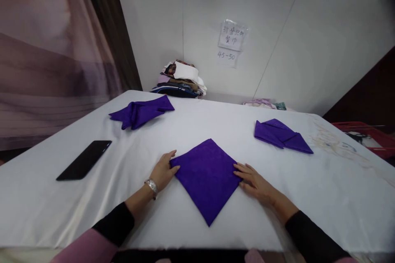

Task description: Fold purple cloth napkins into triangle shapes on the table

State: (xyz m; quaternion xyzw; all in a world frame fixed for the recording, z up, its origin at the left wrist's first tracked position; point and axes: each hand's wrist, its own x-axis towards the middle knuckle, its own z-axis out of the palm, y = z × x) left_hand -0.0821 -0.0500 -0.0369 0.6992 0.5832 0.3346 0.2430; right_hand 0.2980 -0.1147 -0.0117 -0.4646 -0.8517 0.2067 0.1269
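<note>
A purple cloth napkin [210, 176], folded into a flat diamond, lies in front of me on the white-covered table. At its left corner is my left hand [163, 171], thumb on top of the cloth and the corner held between thumb and fingers; the index finger sticks up a little apart. My right hand [255, 181] holds the right corner, with its fingertips over the cloth and its thumb by the lower edge. The napkin's near point faces me and its surface is smooth.
Another folded purple napkin [140, 111] lies back left, and one more [280, 134] back right. A black phone-like slab [84, 160] rests at left. Behind the table are a pile of folded cloths [182, 80] and a wall sign [232, 36]. A red basket [367, 135] stands at right.
</note>
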